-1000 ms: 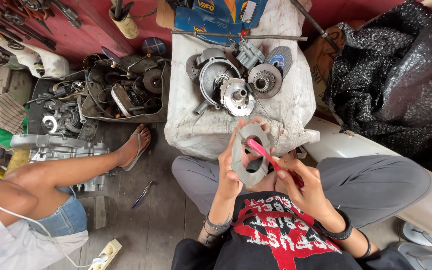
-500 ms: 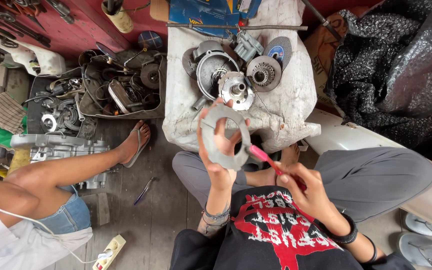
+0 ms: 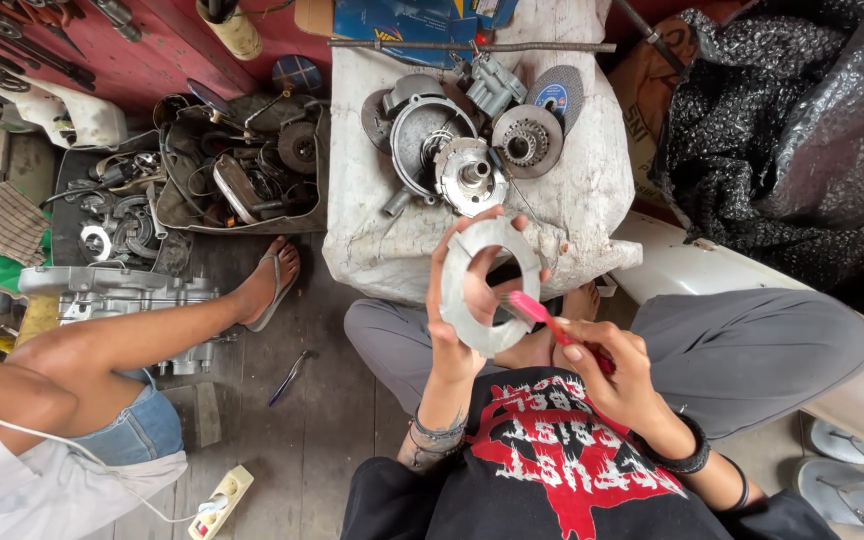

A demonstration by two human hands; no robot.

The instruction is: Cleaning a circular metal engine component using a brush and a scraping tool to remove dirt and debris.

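Note:
My left hand holds up a flat grey metal ring plate in front of my chest, fingers curled round its left edge and through its hole. My right hand grips a pink-handled brush whose head lies against the ring's inner edge. I sit with grey-trousered knees apart at a cloth-covered block that carries several engine and clutch parts.
Another person's bare leg and sandalled foot stretch in from the left over the plank floor. A tray of greasy parts, an engine casing, a power strip, black bubble wrap and a red wall lie around.
The ring plate in my left hand has tilted and turned slightly, and the brush in my right hand has shifted along its inner edge. The view has drifted a little.

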